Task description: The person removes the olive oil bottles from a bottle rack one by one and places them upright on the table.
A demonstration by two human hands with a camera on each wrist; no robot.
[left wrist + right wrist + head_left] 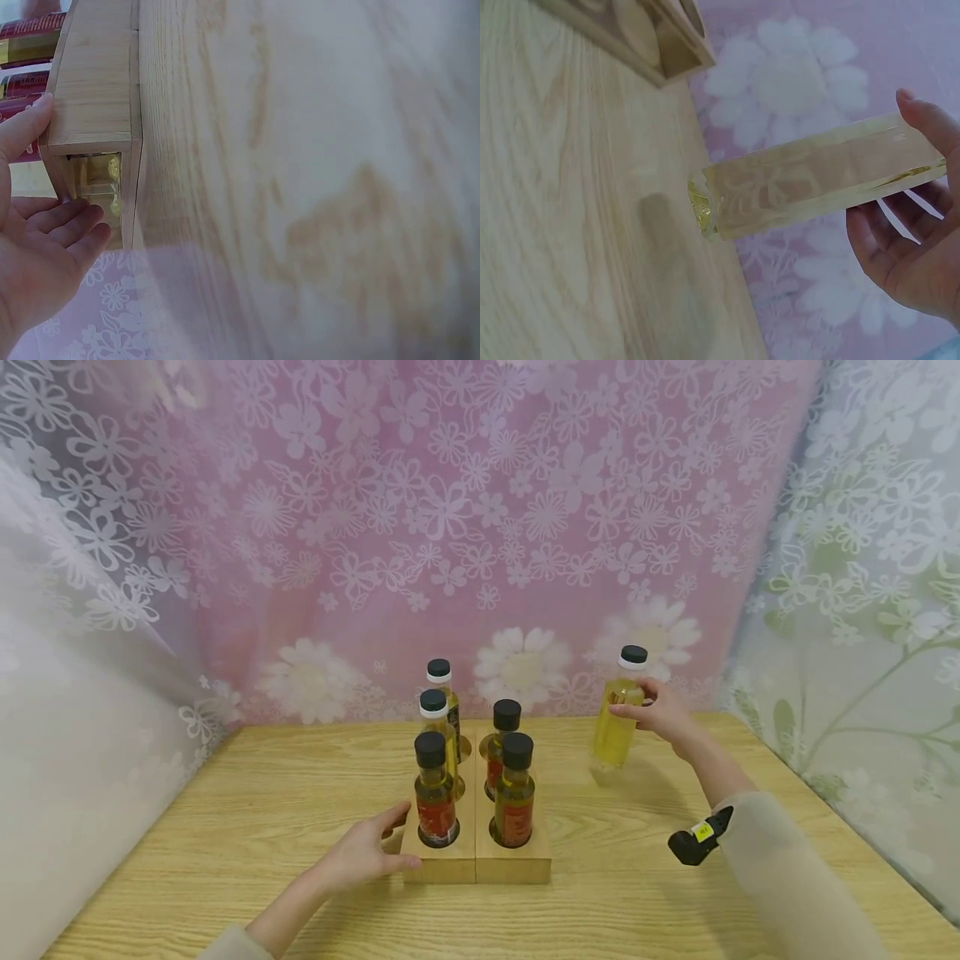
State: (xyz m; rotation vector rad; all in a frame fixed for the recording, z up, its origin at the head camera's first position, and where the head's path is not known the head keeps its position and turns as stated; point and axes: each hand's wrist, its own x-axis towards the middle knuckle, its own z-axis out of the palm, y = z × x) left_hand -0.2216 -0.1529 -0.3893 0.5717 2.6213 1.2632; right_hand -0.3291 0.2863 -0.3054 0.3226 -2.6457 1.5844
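Observation:
My right hand [654, 708] grips a clear bottle [802, 180] of pale yellow oil, with a dark green cap and white collar. The bottle leans slightly, its base just above the tabletop, right of a wooden bottle rack [513, 870]. My left hand [366, 853] rests against the rack's left front corner; its thumb is at the front edge and its fairly straight fingers touch the side opening. In the rack's left row stand a black-capped red-label bottle [436, 810] and two white-collared bottles behind it. The right row holds two black-capped bottles, the nearer one [514, 814] in front.
Wood-grain tabletop [300, 777] surrounds the rack. A pink floral curtain [480, 527] hangs along the back edge, with pale curtains [885, 610] at the sides. A round hole [487, 747] shows at the back of the rack's right row. My right sleeve carries a black device [697, 839].

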